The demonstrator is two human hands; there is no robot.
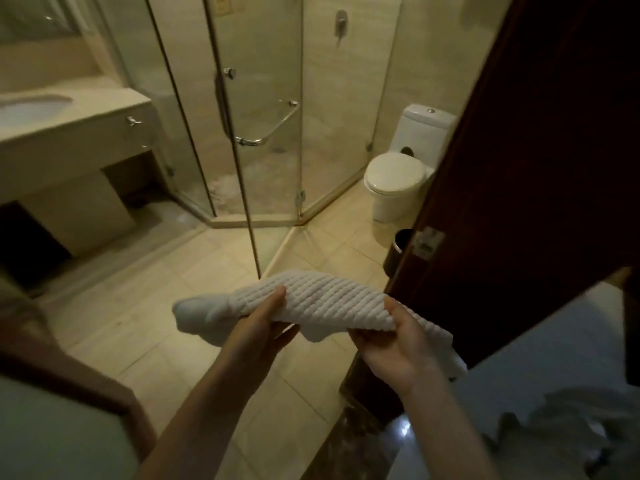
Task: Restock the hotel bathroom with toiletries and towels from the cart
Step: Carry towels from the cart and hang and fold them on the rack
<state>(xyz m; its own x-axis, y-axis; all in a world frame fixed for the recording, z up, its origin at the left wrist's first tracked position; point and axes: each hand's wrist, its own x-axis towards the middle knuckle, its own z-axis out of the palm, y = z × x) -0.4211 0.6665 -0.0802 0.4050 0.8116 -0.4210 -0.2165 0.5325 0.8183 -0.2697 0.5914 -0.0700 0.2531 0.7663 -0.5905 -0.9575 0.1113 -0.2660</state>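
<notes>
I've got the towel slung between both hands, left hand and right hand, fingers pinching its near edge, probably so it stays folded and off the floor.

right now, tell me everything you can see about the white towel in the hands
The towel is white, with a ribbed, woven-looking texture, folded into a long bundle held roughly level above the tiled floor at the bathroom doorway. The left hand grips its middle, thumb on top; the right hand pinches its right end, where a loose edge hangs down. Its left end is smoother and rounded. Nothing else touches it.
</notes>
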